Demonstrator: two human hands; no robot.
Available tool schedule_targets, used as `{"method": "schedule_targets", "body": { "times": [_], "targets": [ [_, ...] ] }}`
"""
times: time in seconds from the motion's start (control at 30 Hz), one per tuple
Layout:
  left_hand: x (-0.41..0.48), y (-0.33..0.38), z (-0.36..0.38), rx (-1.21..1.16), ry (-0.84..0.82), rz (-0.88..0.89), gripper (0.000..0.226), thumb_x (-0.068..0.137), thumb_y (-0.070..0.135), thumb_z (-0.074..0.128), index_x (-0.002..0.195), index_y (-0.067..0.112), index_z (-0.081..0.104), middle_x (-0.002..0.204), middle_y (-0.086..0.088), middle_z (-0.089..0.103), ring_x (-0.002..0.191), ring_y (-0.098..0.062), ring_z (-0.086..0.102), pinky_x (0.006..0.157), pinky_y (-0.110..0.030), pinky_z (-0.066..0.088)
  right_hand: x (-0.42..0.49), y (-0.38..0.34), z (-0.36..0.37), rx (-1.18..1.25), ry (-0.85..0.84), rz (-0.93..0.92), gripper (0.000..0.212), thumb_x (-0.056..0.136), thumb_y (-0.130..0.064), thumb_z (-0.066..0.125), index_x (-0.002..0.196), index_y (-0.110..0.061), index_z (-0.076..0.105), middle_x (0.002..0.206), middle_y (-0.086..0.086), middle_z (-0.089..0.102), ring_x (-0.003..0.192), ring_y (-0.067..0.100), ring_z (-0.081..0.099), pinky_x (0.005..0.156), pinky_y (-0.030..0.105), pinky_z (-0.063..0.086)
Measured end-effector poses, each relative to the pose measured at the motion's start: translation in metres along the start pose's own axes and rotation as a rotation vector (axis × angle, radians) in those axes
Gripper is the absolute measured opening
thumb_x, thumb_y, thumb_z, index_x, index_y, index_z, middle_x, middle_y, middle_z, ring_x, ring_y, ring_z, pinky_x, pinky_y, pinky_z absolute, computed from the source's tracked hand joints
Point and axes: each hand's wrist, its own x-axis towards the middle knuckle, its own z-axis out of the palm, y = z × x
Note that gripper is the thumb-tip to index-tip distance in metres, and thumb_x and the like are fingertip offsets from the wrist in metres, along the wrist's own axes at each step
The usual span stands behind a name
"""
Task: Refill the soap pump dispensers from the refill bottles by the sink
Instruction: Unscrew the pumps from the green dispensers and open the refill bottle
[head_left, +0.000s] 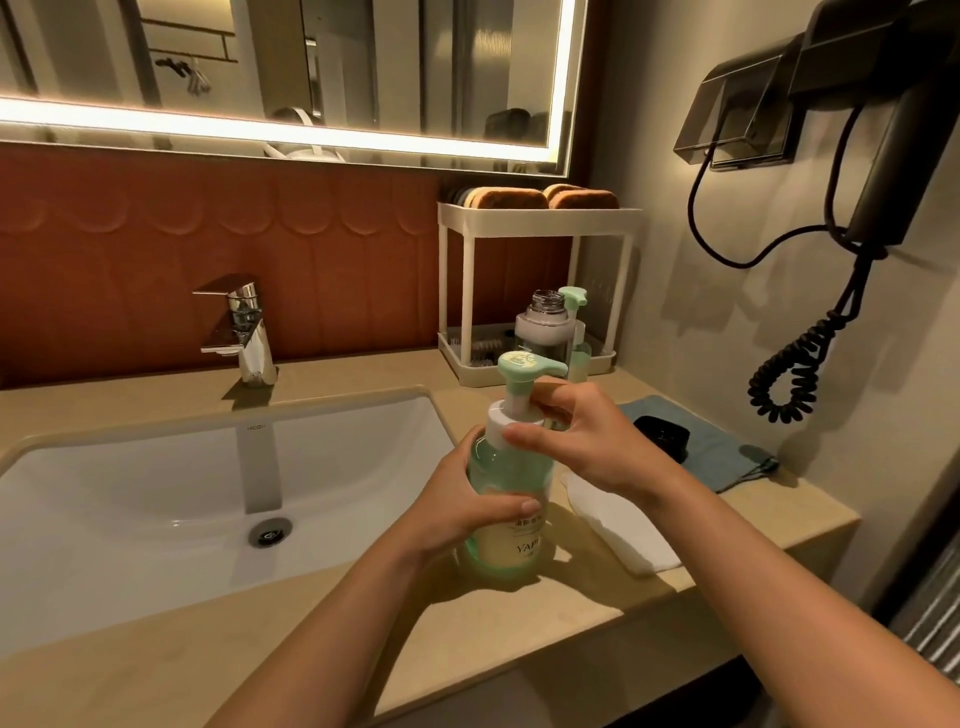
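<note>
A green pump dispenser (511, 525) with a mint pump head and white collar stands upright on the beige counter, right of the sink. My left hand (467, 512) wraps around its body. My right hand (576, 436) grips the white collar just under the pump head. Behind it an uncapped clear refill bottle (540, 325) stands open, and a second green pump dispenser (576, 332) stands beside it, partly hidden. A black cap (662, 434) lies on a blue cloth.
The white sink (156, 488) and chrome faucet (244, 332) are to the left. A white two-tier rack (535, 291) stands at the back. The blue cloth (722, 457) and a folded white towel (628, 530) lie to the right. A wall hair dryer's coiled cord (800, 364) hangs there.
</note>
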Motion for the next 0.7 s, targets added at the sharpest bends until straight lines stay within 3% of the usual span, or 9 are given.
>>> {"method": "schedule_targets", "body": {
  "times": [0.13, 0.27, 0.4, 0.47, 0.57, 0.7],
  "targets": [
    [-0.002, 0.005, -0.008, -0.019, -0.112, -0.021, 0.073, 0.056, 0.034, 0.077, 0.121, 0.037, 0.043, 0.111, 0.012, 0.06, 0.102, 0.0, 0.059, 0.078, -0.014, 0.049, -0.002, -0.001, -0.001, 0.169, -0.065, 0.031, 0.028, 0.082, -0.012, 0.064, 0.105, -0.027, 0.059, 0.105, -0.016, 0.064, 0.097, -0.009, 0.061, 0.08, 0.01, 0.047],
    [-0.008, 0.005, 0.001, 0.019, -0.046, -0.003, 0.077, 0.058, 0.038, 0.076, 0.125, 0.036, 0.04, 0.117, 0.008, 0.058, 0.109, -0.009, 0.057, 0.086, -0.021, 0.05, -0.007, -0.003, 0.002, 0.241, -0.108, 0.091, 0.028, 0.082, -0.021, 0.063, 0.109, -0.027, 0.059, 0.109, -0.014, 0.064, 0.104, 0.0, 0.06, 0.086, 0.016, 0.048],
    [-0.014, 0.004, 0.014, 0.046, 0.095, 0.043, 0.066, 0.069, 0.017, 0.077, 0.119, 0.038, 0.039, 0.111, 0.013, 0.056, 0.105, -0.006, 0.056, 0.077, -0.012, 0.048, -0.004, -0.005, 0.027, 0.176, 0.112, 0.152, 0.025, 0.078, -0.029, 0.071, 0.098, -0.023, 0.057, 0.096, -0.003, 0.062, 0.091, 0.008, 0.058, 0.075, 0.021, 0.045],
    [-0.015, 0.003, 0.015, 0.052, 0.097, 0.044, 0.068, 0.069, 0.017, 0.076, 0.12, 0.041, 0.037, 0.111, 0.015, 0.056, 0.105, -0.004, 0.056, 0.08, -0.014, 0.048, -0.002, -0.005, 0.034, 0.189, 0.185, 0.158, 0.02, 0.079, -0.024, 0.072, 0.093, -0.022, 0.058, 0.091, -0.004, 0.06, 0.086, 0.008, 0.055, 0.069, 0.02, 0.041],
    [-0.014, 0.003, 0.011, 0.051, 0.065, 0.029, 0.074, 0.061, 0.029, 0.075, 0.126, 0.035, 0.04, 0.113, 0.011, 0.058, 0.107, -0.008, 0.057, 0.09, -0.025, 0.05, 0.0, -0.004, 0.03, 0.234, 0.093, 0.14, 0.017, 0.079, -0.012, 0.071, 0.085, -0.023, 0.059, 0.089, -0.002, 0.061, 0.089, 0.01, 0.057, 0.073, 0.021, 0.043],
    [-0.01, 0.0, 0.011, 0.051, 0.056, 0.024, 0.078, 0.062, 0.034, 0.076, 0.13, 0.034, 0.038, 0.116, 0.011, 0.058, 0.11, -0.008, 0.056, 0.096, -0.031, 0.048, 0.007, 0.001, 0.019, 0.266, -0.024, 0.114, 0.018, 0.076, -0.004, 0.07, 0.08, -0.02, 0.062, 0.089, 0.001, 0.064, 0.095, 0.019, 0.06, 0.086, 0.035, 0.049]
  ]
}}
